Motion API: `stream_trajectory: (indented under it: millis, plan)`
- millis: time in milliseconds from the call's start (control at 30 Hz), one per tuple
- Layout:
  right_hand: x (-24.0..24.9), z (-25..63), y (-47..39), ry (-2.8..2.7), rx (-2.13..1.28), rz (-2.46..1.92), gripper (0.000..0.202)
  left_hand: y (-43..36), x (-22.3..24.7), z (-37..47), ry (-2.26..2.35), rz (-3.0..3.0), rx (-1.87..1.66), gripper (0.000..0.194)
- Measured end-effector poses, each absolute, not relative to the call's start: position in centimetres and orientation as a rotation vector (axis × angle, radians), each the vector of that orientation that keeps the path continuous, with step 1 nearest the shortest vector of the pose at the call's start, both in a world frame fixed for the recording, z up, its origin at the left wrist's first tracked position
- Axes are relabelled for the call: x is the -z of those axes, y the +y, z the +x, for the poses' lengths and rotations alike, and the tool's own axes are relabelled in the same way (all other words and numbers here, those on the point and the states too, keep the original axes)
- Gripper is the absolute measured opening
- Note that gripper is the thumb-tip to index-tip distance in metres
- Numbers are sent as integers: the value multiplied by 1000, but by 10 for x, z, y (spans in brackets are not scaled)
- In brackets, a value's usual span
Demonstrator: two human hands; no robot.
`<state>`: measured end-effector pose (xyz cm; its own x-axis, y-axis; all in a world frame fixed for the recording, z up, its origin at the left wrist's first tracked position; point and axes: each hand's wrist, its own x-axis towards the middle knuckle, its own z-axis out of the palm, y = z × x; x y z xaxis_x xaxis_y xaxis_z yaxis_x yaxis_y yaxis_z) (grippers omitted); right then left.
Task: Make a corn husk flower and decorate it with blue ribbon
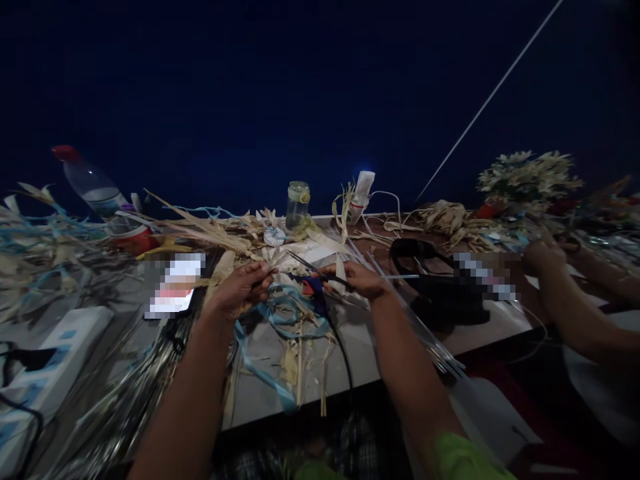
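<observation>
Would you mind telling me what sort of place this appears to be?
It looks like a handicraft workspace, though I can't be certain: dried husk-like strips litter the table, a bunch of cream flowers stands toward the right, and the right hand holds what look like scissors.

A dark blue wall (275,100) rises before you in dim light, filling the upper half of your view and sinking almost to black toward the top and corners. A faint bluer glow (367,162) shows low near the middle. To your right, a thin pale line (490,100), cord or seam unclear, slants down toward the table (363,347), whose pale grey top turns brown toward the back; deep shadow lies beneath its front edge.
</observation>
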<state>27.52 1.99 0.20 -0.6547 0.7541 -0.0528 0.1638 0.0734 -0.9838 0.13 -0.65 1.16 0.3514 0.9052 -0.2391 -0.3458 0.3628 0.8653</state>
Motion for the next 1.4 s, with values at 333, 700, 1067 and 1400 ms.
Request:
stream_trajectory:
  millis: [333,700,1067,1400]
  plan:
    - [-18,279,16,-2032,-1508,-1065,45,-7,-14,4,905,853,-990,25]
    - [-12,292,23,-2131,-1523,-1056,40,-6,-15,-3,1056,1052,-930,27]
    - [-13,294,24,-2265,-1494,-1034,36,-5,-10,-4,1103,1231,-838,29]
    - [-10,294,28,-2314,-1529,-1012,42,-5,-10,-4,1138,1271,-780,26]
